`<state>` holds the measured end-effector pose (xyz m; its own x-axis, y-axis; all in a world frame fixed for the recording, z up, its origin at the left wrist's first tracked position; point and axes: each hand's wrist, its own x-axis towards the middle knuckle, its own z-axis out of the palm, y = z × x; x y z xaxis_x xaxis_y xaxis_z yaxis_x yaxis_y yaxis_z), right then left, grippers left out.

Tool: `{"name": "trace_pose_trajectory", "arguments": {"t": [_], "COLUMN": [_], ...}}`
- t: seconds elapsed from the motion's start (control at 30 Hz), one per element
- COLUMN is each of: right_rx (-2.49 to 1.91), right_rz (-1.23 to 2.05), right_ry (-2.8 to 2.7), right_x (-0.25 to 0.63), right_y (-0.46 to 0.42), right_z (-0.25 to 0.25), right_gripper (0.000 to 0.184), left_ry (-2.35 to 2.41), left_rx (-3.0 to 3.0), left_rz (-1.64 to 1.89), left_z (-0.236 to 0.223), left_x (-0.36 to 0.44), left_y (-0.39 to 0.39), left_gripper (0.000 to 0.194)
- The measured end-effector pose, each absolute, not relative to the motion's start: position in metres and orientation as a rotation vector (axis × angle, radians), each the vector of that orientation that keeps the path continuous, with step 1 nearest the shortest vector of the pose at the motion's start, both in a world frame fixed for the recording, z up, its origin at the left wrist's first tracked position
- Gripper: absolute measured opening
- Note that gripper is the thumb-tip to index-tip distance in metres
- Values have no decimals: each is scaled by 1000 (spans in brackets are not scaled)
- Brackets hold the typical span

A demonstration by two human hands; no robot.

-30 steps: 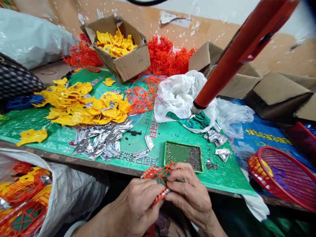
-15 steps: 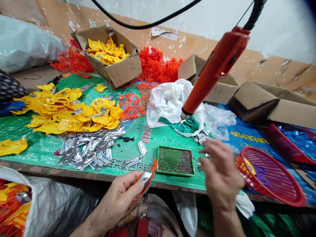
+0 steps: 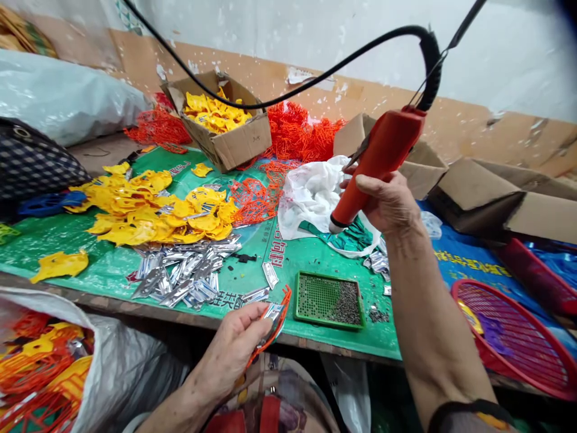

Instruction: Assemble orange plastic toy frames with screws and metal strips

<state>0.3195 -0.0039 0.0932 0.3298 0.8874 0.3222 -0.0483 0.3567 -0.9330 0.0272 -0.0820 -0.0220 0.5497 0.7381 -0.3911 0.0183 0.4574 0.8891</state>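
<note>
In my left hand (image 3: 225, 346), thumb and fingers pinch a thin orange plastic piece (image 3: 285, 307) with a shiny silver metal plate (image 3: 273, 311) laid against it. My right hand (image 3: 393, 201) is wrapped round the body of a red electric screwdriver (image 3: 383, 144), which hangs tilted from a black cable. Its tip points down and left, over a white plastic bag (image 3: 311, 195) with green pieces (image 3: 356, 234) in it. A shallow green tray (image 3: 311, 300) full of small holes stands between the hands, with tiny dark screws (image 3: 348, 304) heaped at its right side.
Silver metal pieces (image 3: 184, 273) lie heaped left of the tray, below a pile of yellow plastic pieces (image 3: 135, 210). Behind are a cardboard box (image 3: 238, 141) and orange netlike pieces (image 3: 302, 132). A red basket (image 3: 532, 343) stands right; an open sack (image 3: 121, 355) sits lower left.
My right hand has risen from beside the tray and closed on the screwdriver, whose top has swung left. My left hand keeps its hold. The view has shifted slightly left.
</note>
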Motion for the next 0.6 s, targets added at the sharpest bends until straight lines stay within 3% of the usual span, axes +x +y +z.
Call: {"name": "trace_pose_trajectory", "arguments": {"t": [0.1, 0.27, 0.43, 0.6], "right_rx": [-1045, -1113, -1246, -1197], "right_rz": [874, 827, 692, 614], "right_ry": [-1031, -982, -923, -870], "right_x": [301, 266, 249, 249], "right_y": [-13, -47, -72, -76], "right_z": [101, 85, 36, 15], "right_gripper": [36, 48, 19, 15], "left_ry": [899, 896, 903, 869], "left_rx": [1003, 1006, 1037, 1058], "left_rz": [529, 536, 506, 467], "left_z": [-22, -20, -17, -17], "left_x": [28, 33, 36, 37], "left_y": [-81, -81, -80, -78], "left_gripper": [31, 32, 31, 29]}}
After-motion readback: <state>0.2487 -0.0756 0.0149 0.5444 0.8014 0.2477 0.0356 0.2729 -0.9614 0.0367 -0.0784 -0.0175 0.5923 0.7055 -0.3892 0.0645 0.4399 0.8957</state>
